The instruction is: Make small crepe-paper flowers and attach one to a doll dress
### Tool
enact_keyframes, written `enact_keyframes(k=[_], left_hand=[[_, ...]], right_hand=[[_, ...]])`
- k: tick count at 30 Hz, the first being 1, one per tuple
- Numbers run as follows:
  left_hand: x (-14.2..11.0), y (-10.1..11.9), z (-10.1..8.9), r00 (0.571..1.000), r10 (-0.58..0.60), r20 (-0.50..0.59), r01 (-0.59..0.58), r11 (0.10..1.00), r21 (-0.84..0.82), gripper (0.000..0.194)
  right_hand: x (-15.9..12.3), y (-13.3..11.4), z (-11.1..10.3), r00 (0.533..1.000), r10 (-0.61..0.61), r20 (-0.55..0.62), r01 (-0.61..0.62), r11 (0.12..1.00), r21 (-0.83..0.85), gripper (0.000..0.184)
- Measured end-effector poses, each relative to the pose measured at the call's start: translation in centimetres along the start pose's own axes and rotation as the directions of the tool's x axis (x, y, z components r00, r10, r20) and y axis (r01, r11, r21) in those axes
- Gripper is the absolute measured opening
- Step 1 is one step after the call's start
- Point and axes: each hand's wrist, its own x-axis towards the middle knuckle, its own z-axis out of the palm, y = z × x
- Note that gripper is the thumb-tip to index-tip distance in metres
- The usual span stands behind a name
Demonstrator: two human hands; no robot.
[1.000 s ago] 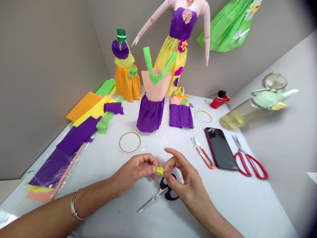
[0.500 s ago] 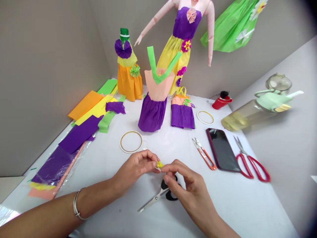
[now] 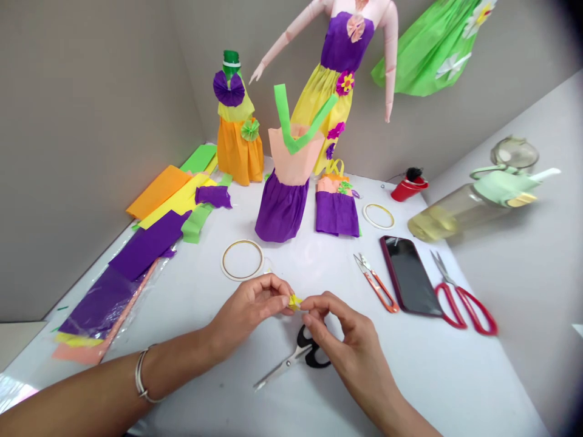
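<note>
Yellow paper piece (image 3: 295, 301), small and crumpled-looking, sits near the middle of my remote view, held just above a white-covered table (image 3: 410, 376); I use it as the centre of my clock. From nine o'clock the left hand (image 3: 259, 306), with a silver bracelet (image 3: 140, 376) on its wrist, pinches the piece between thumb and fingertips. From four o'clock the right hand (image 3: 348, 331) meets it, forefinger reaching its edge and thumb just below; I cannot tell whether these fingers grip it. Black-handled scissors (image 3: 288, 364) lie at six, handles partly behind the right hand. At ten I see a tape ring (image 3: 242, 279), and farther out, between nine and ten, purple paper (image 3: 150, 243), partly in clear plastic. A peach-and-purple paper dress (image 3: 282, 209) with green straps stands at twelve, a bottle in an orange skirt (image 3: 239, 152) at eleven, and a smaller purple-skirted dress (image 3: 337, 212) at one. Toward three, from near to far, lie orange-handled snips (image 3: 378, 280), a dark-screened phone (image 3: 413, 278) and red-handled scissors (image 3: 450, 283). A red bucket (image 3: 409, 190) is tilted at two.
</note>
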Motion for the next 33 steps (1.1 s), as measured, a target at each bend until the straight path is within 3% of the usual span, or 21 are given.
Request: enact_keyframes(k=[5, 9, 13, 20, 33], left_hand=[[-0.03, 0.04, 0.11, 1.000, -0.010, -0.027, 0.010, 1.000, -0.005, 0.015], [-0.07, 0.00, 0.16, 1.000, -0.009, -0.015, 0.009, 1.000, -0.003, 0.015], [-0.13, 0.07, 0.29, 1.000, -0.010, 0.011, 0.010, 1.000, -0.003, 0.017], [-0.20, -0.01, 0.33, 0.999, -0.021, 0.030, 0.020, 0.999, 0.039, 0.018], [-0.31, -0.32, 0.48, 0.996, -0.051, 0.080, 0.056, 0.997, -0.056, 0.012]], right_hand=[[0.19, 0.06, -0.04, 0.997, 0.034, -0.069, -0.028, 0.995, 0.095, 0.007], [0.33, 0.51, 0.21, 0.988, -0.046, -0.150, 0.064, 0.991, 0.119, 0.027], [0.28, 0.73, 0.61, 0.988, -0.076, -0.133, 0.092, 0.989, 0.115, 0.037], [0.17, 0.56, 0.72, 0.994, -0.053, -0.095, 0.068, 0.986, 0.152, 0.035], [0.55, 0.53, 0.50, 0.998, -0.007, -0.063, 0.020, 0.978, 0.208, 0.034]])
